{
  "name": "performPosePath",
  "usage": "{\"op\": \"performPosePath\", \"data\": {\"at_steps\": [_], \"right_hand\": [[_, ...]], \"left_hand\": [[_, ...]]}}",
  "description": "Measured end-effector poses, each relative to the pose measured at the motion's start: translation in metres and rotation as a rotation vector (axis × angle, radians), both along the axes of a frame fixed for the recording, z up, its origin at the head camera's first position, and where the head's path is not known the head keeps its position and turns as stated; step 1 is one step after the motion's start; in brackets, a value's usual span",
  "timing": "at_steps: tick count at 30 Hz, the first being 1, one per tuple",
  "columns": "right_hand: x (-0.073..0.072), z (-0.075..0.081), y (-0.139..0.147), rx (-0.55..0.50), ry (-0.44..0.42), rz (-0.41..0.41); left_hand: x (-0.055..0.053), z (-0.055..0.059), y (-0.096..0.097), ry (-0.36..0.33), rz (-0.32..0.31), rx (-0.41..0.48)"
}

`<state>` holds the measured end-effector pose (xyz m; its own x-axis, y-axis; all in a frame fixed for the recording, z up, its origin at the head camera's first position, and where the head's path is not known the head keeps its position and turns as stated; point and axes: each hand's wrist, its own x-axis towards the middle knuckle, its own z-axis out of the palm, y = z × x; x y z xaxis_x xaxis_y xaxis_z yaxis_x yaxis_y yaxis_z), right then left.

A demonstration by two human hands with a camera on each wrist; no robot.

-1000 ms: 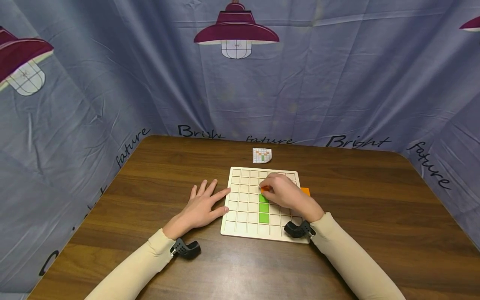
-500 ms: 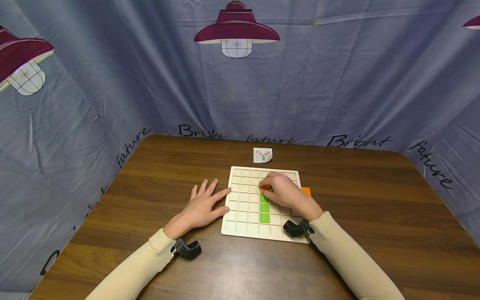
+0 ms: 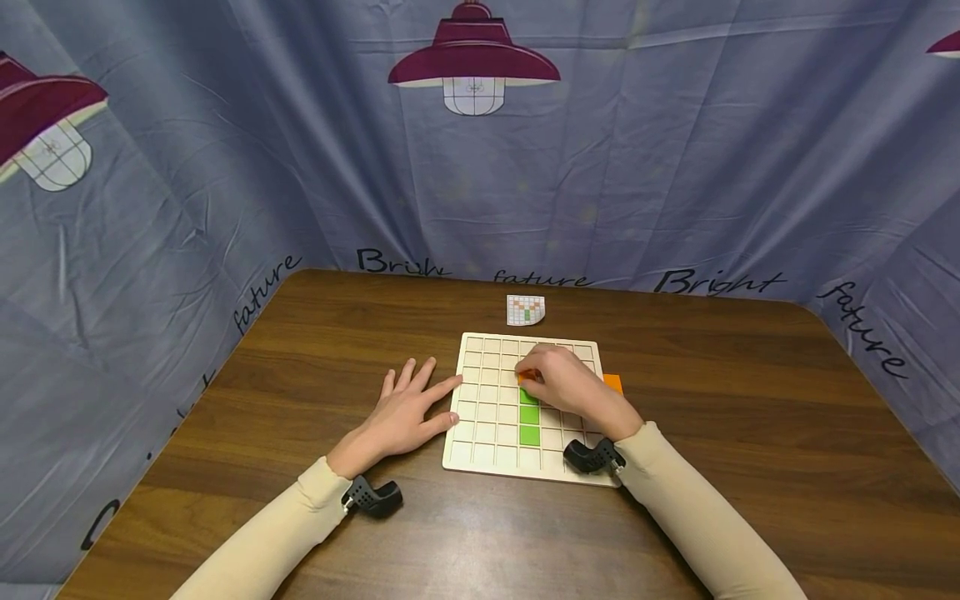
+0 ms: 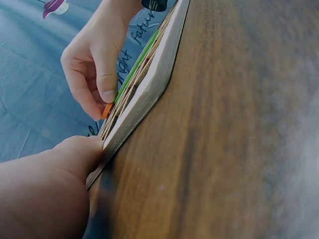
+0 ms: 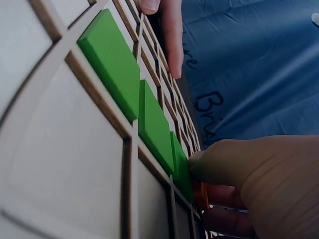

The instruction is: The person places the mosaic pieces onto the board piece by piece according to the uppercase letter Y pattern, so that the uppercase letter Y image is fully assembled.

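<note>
A: Which structures occupy the centre of the scene?
B: A pale grid board lies flat on the brown wood-grain worktop. Three green tiles sit in a line of adjoining cells, running from near to far in its fourth column from the left.

A: What is the state of the right hand?
B: It is nearly closed: thumb and fingers pinch an orange tile at the far end of the green line, just beside the farthest green piece. Whether the tile is fully seated in its cell cannot be told, since the fingers cover much of it.

A: And the left hand?
B: It is spread wide, palm down and holding nothing, with forefinger and thumb touching the board's left edge.

A: Which other items are visible?
B: An orange piece, partly hidden by the right arm, lies just beyond the board's right edge. A small printed card, showing a grid with coloured cells, lies past its far edge. Each wrist bears a black camera; a blue-grey curtain with printed lamps hangs behind the worktop.
</note>
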<state>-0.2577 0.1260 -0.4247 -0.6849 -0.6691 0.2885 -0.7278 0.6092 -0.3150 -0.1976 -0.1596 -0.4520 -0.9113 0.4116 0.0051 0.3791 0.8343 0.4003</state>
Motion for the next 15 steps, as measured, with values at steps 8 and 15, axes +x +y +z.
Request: {"op": "performPosePath", "data": {"at_steps": [8, 15], "right_hand": [[0.0, 0.001, -0.009, 0.018, -0.03, 0.013], [-0.002, 0.001, -0.015, 0.029, -0.044, 0.007]], "left_hand": [[0.0, -0.001, 0.0, -0.001, 0.001, -0.002], [0.0, 0.0, 0.0, -0.001, 0.001, -0.003]]}}
